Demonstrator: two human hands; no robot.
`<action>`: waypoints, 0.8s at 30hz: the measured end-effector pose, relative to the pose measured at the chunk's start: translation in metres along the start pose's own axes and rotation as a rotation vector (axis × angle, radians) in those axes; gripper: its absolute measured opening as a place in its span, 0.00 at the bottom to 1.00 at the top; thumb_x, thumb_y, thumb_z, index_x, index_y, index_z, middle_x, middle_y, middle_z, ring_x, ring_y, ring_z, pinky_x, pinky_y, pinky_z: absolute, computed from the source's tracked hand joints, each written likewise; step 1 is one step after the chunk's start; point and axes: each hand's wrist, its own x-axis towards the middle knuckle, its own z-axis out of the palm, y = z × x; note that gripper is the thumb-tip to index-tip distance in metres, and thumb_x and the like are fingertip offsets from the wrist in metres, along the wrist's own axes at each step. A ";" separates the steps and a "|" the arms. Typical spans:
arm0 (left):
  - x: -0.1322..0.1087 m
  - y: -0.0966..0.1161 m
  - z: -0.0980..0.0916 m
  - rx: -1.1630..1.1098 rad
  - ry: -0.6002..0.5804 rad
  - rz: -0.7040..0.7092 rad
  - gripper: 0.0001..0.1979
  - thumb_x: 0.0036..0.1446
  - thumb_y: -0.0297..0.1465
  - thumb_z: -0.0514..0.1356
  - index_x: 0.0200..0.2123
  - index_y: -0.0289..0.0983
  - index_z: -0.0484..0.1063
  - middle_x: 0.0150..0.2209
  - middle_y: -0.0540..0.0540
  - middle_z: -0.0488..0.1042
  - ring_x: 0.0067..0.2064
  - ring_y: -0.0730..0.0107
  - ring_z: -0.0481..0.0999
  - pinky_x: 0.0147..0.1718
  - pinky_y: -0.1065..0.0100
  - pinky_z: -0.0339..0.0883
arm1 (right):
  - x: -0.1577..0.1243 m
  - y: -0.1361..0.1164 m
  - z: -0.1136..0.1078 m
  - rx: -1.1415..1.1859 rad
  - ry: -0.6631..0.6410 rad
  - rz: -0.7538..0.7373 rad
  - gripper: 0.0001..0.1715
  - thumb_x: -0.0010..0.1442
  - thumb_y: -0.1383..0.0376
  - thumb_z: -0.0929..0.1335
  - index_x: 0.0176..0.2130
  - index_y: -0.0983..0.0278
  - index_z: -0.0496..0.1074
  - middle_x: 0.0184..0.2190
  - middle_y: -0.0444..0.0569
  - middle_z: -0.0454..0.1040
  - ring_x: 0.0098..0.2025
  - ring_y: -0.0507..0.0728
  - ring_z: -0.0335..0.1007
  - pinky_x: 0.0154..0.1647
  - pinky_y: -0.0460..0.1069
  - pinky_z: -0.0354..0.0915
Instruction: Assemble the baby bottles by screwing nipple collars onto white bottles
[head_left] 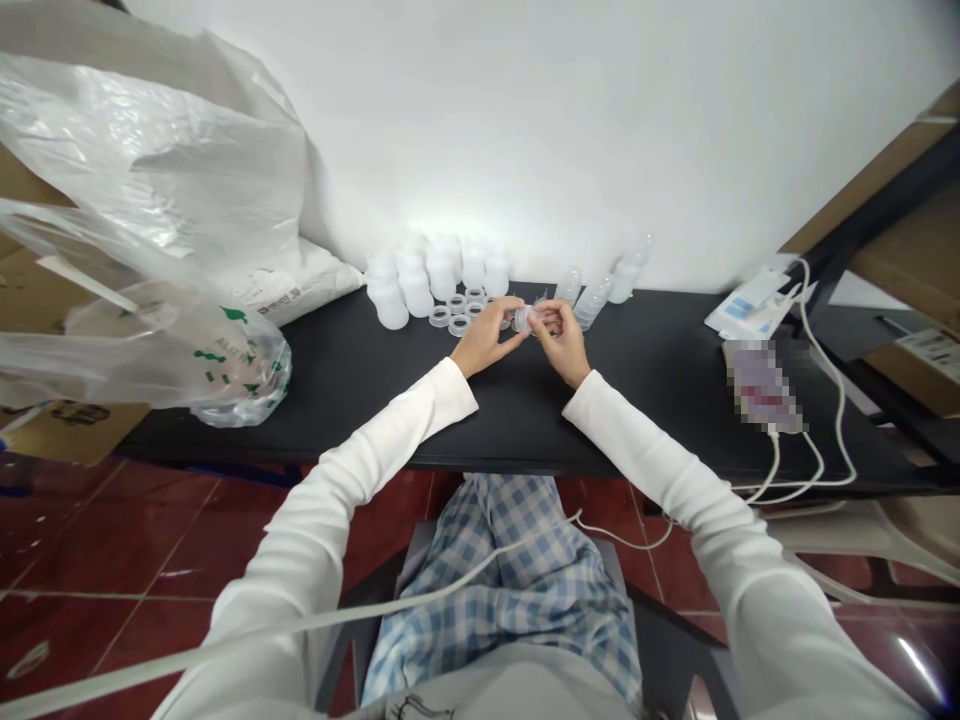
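My left hand (485, 340) and my right hand (564, 342) meet over the black table. Between their fingertips is a small translucent plastic screw ring (523, 319), gripped from both sides. Just left of my hands lie several similar translucent rings (459, 325), flat on the table. Several frosted white plastic bottles (415, 285) stand in a group behind these rings. To the right of my hands are a few clear bottles (595, 298), leaning or standing near the wall. Some clear pieces behind my fingers are partly hidden.
At the left, a large white plastic sack (165, 150) and a clear bag holding a cup (240, 360) take up the table's end. On the right are a white box (750, 305), a blurred-out device (763, 385) and white cables (841, 400). A cable crosses my lap.
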 end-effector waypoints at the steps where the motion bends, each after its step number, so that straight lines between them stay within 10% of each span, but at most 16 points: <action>1: 0.000 -0.001 -0.001 0.001 -0.007 0.008 0.22 0.66 0.39 0.59 0.60 0.38 0.62 0.58 0.35 0.70 0.56 0.58 0.75 0.55 0.56 0.71 | 0.000 0.000 0.001 0.025 -0.010 0.015 0.29 0.62 0.37 0.66 0.44 0.58 0.65 0.43 0.50 0.72 0.44 0.56 0.72 0.40 0.51 0.73; 16: -0.005 -0.004 -0.009 0.059 -0.042 0.074 0.26 0.72 0.44 0.46 0.64 0.35 0.62 0.63 0.31 0.70 0.66 0.55 0.70 0.66 0.52 0.62 | -0.001 0.008 0.005 0.090 -0.053 -0.028 0.25 0.63 0.42 0.68 0.44 0.58 0.66 0.41 0.48 0.70 0.38 0.55 0.72 0.40 0.53 0.75; 24: -0.006 -0.041 -0.044 0.474 0.800 -0.511 0.33 0.67 0.34 0.53 0.70 0.36 0.44 0.69 0.26 0.54 0.75 0.46 0.50 0.69 0.38 0.49 | -0.004 -0.004 -0.007 -0.319 -0.324 -0.320 0.14 0.67 0.61 0.65 0.51 0.59 0.69 0.44 0.54 0.70 0.45 0.60 0.70 0.50 0.61 0.74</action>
